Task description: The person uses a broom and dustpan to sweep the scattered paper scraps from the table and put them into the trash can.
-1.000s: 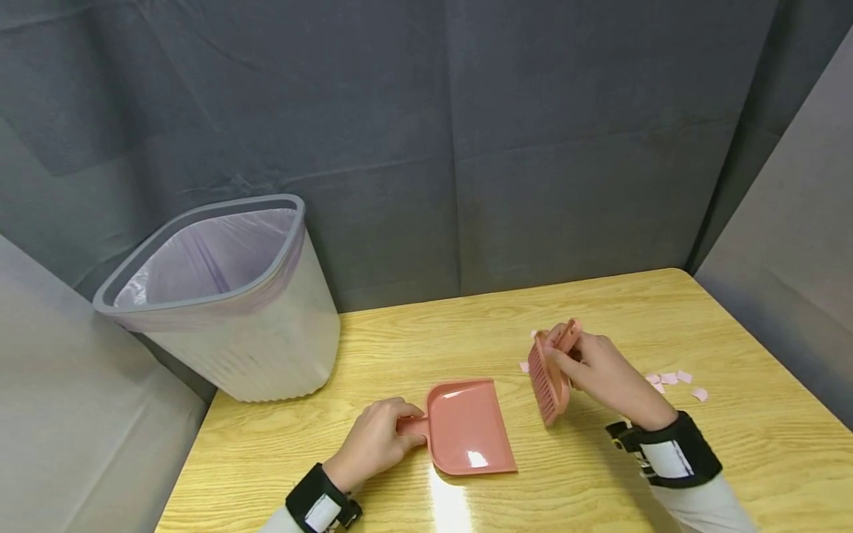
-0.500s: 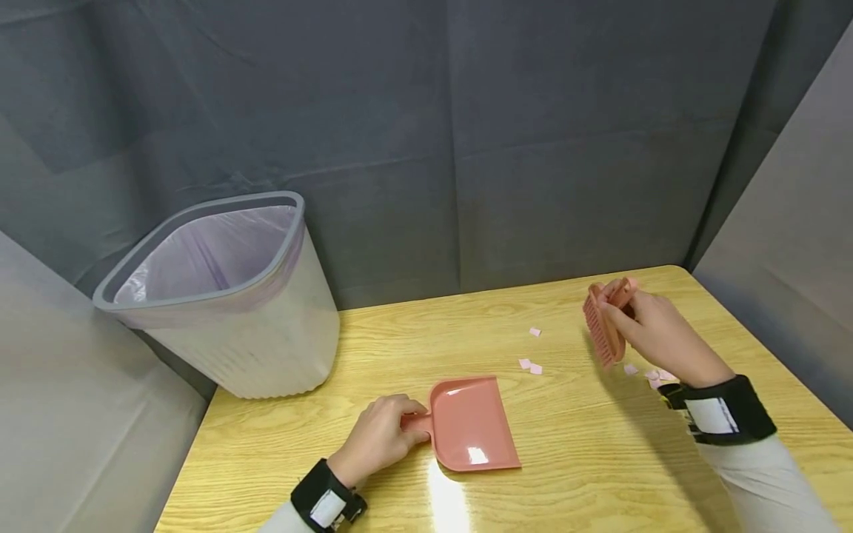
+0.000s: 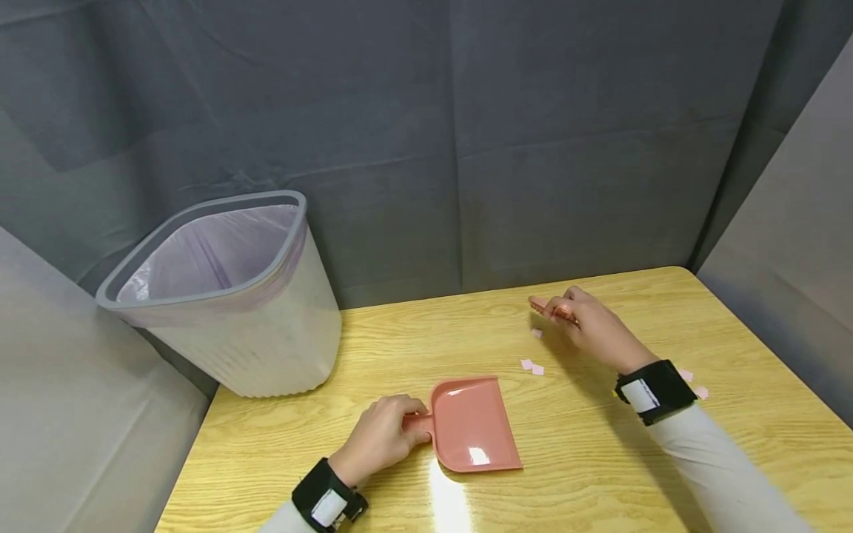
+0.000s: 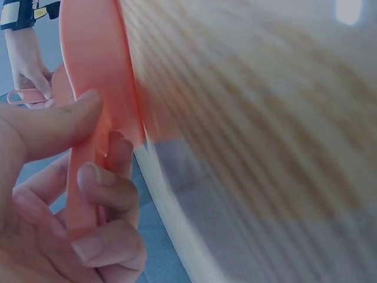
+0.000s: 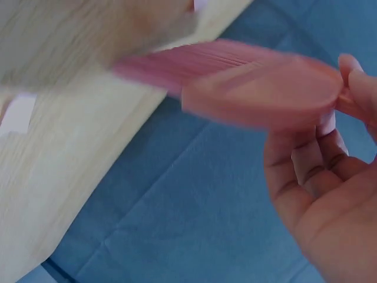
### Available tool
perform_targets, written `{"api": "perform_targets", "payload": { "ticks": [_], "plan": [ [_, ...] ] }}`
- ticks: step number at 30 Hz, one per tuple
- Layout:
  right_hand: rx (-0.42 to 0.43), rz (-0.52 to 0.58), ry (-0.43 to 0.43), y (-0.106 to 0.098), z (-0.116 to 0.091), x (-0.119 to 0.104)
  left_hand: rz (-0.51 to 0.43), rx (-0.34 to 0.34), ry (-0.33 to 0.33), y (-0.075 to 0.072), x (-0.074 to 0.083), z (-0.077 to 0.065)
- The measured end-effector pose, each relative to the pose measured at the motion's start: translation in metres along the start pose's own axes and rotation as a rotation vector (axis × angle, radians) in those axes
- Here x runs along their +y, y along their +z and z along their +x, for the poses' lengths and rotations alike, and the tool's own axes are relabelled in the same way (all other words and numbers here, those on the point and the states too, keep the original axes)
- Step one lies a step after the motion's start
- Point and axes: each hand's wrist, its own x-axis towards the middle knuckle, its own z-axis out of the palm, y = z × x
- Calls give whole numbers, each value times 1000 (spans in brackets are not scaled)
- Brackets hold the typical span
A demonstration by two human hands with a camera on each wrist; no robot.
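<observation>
A pink dustpan (image 3: 473, 426) lies on the table with its wide edge facing right. My left hand (image 3: 381, 437) grips its short handle; in the left wrist view the fingers and thumb wrap around that handle (image 4: 85, 188). Toward the table's back, my right hand (image 3: 596, 329) holds a pink hand brush (image 3: 541, 303) by its handle. The brush (image 5: 259, 94) appears in the right wrist view with bristles pointing left. Several small pink paper scraps (image 3: 531, 366) lie between dustpan and brush, one scrap (image 3: 537, 333) just below the brush.
A white bin (image 3: 266, 340) with a grey rim and a clear liner stands at the back left. More paper scraps (image 3: 700, 391) lie on the right, partly hidden by my right wrist. Dark cloth (image 3: 373, 163) hangs behind the wooden table (image 3: 413, 340).
My right hand swept the brush right toward the scraps there, then back left to the rear of the table. The left hand and dustpan have stayed nearly still.
</observation>
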Motion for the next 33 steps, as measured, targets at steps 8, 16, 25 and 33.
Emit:
{"api": "perform_targets", "payload": {
  "ticks": [8,16,25,33],
  "plan": [
    [-62,-20,2,15,2,-8,0,2,8,0,-1,1],
    [-131,-3,-39,7,-12,-34,-2,-7,-11,0,0,0],
    [-288,59,-13,-6,-26,-71,-3,-17,-13,-1,1,1],
    [-345,146,-30,-11,-34,-87,1,-21,-18,-1,1,1]
  ]
}}
